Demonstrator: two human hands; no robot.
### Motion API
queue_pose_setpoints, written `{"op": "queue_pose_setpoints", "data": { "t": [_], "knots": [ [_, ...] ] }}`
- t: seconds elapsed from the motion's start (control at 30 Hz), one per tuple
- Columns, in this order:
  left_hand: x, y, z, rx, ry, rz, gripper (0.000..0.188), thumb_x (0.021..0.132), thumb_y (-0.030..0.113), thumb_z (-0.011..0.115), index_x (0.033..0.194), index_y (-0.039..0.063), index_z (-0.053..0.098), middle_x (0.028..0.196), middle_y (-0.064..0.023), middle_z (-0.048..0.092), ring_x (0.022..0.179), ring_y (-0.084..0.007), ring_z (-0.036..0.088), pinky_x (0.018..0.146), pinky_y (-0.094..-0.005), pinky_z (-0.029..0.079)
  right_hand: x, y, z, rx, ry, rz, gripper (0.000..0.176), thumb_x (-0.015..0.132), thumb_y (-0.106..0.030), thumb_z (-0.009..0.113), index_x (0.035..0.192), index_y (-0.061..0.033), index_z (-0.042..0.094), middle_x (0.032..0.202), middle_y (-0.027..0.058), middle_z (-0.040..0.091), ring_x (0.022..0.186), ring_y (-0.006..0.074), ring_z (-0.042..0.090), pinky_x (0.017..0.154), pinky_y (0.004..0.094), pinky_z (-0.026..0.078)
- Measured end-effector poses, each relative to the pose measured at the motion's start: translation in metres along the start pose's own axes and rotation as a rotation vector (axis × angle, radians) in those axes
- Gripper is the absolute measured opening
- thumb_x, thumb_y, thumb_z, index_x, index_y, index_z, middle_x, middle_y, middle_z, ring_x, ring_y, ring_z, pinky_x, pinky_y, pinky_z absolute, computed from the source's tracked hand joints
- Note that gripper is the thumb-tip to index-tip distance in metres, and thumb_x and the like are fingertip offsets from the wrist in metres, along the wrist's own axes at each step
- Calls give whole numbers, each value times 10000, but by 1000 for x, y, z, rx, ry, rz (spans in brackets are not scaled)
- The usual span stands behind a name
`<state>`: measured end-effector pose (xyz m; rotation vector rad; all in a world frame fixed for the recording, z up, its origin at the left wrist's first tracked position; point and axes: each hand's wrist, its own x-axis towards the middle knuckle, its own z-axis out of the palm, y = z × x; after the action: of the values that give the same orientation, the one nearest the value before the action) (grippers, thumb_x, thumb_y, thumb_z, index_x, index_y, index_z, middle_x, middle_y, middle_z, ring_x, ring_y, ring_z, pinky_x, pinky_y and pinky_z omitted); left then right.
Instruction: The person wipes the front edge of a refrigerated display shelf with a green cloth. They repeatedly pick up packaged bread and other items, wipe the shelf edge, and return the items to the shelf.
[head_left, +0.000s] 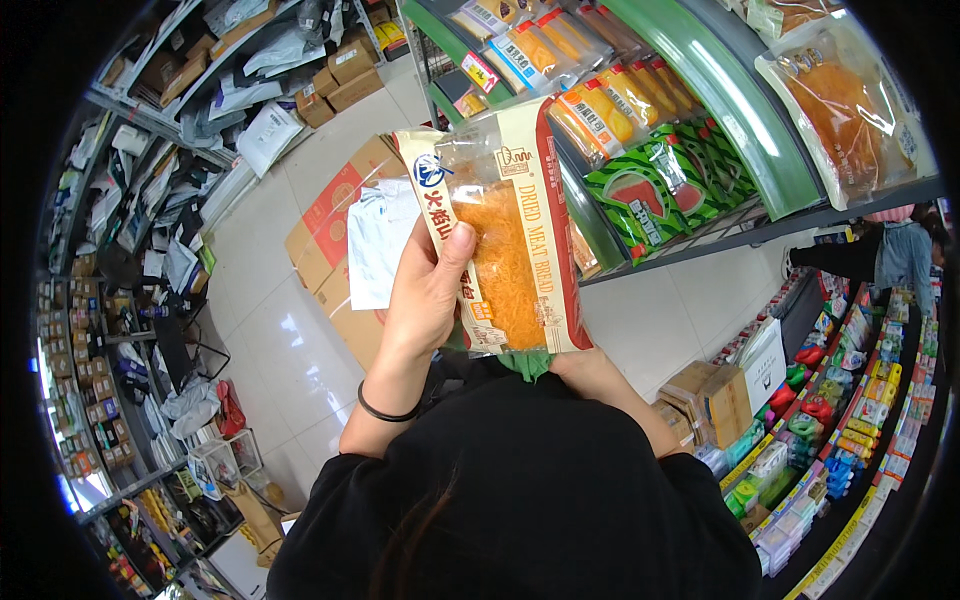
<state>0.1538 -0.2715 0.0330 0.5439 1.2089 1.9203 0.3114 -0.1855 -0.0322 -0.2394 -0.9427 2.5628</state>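
My left hand (421, 296) grips a clear-windowed bag of bread (512, 262) by its left edge, thumb across the front. The bread inside is coated with orange shreds, and the cream and red wrapper bears writing. The bag is held up before my chest, its front facing me. Of my right hand (581, 362), only the part near the wrist shows below the bag's lower right corner; its fingers are hidden behind the bag. A piece of green cloth (529, 365) hangs beneath the bag, beside that hand. What holds the cloth is hidden.
A shelf rack with green rails (720, 97) holds packaged breads (592, 120) and green watermelon-print bags (652, 187). Flattened cardboard (330, 262) and a white parcel (382, 247) lie left. Parcel shelves (172, 97) line the left; cartons (712, 405) and a person (892, 251) are at right.
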Motion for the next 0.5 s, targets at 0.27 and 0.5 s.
{"op": "queue_pose_setpoints", "data": {
  "t": [0.27, 0.5],
  "knots": [
    [2, 1, -2, 115, 81, 184, 634, 1032, 254, 703, 1515, -25, 400, 1361, -128, 626, 1236, -184, 607, 1070, -346, 488, 5, 6, -14, 197, 21, 107, 564, 1099, -289, 565, 1570, -22, 406, 1491, 112, 568, 1336, 204, 579, 1136, 373, 470],
    [-17, 3, -5, 60, -9, 19, 906, 979, 259, 764, 1637, 0, 198, 1516, -208, 453, 1426, -274, 460, 1180, -391, 389, 24, -16, 6, -251, 262, -84, 625, 1056, -333, 658, 1526, 11, 431, 1389, 132, 606, 1271, 188, 584, 1102, 351, 456]
  ]
}}
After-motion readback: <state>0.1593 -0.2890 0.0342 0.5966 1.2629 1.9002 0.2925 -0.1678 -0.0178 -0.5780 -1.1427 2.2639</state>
